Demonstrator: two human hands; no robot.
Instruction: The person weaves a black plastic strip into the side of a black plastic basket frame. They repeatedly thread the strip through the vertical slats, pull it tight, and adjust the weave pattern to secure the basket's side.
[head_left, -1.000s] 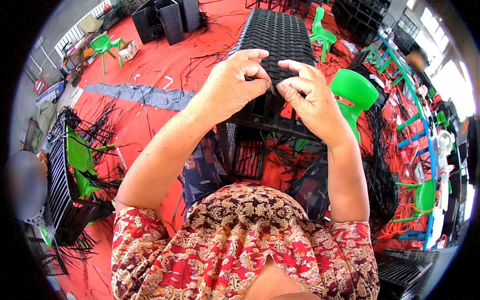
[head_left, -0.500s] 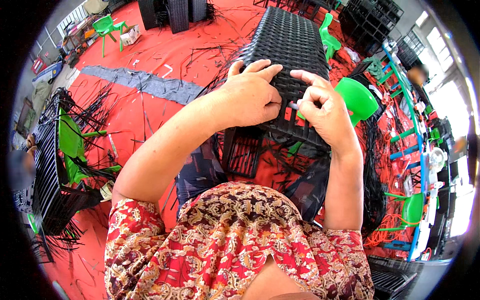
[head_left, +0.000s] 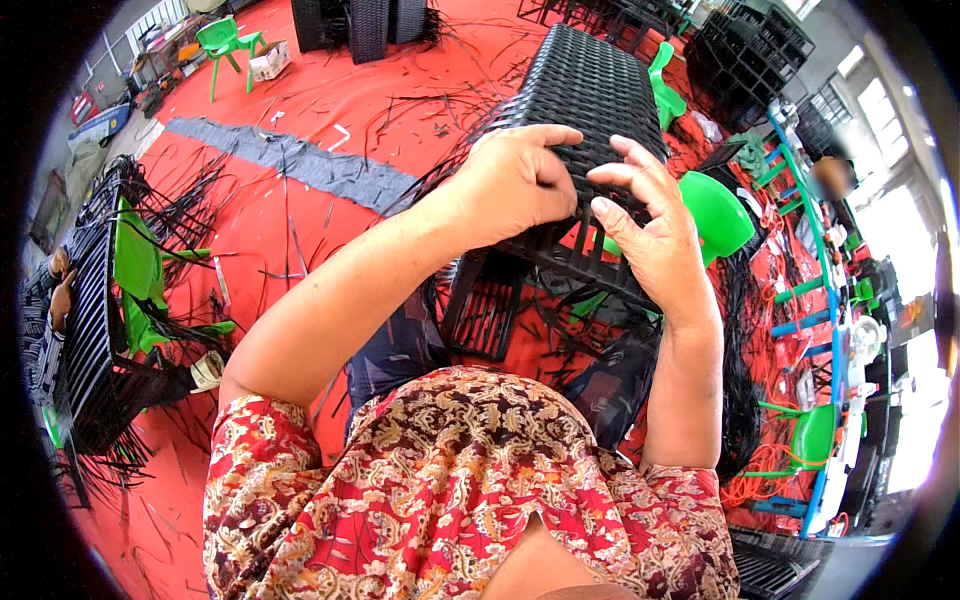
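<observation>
In front of me stands a black woven piece of furniture, its upper face covered in dark plastic weave and its near end showing bare bars. My left hand lies at the left of the weave's near edge. Its index finger stretches across the surface while the other fingers curl in; whatever they pinch is hidden. Just to the right, my right hand is held with thumb and fingers apart over the near edge. Nothing shows between those fingers.
A green plastic chair stands close by my right hand. To the left, another person's hands are at a black slatted frame beside a green chair. Loose black strips litter the red floor covering. A blue-green rack runs along the right.
My right thumb and index finger, earlier closed together at the near edge, have spread apart. My left hand's spread fingers have drawn in, and the hand has shifted slightly.
</observation>
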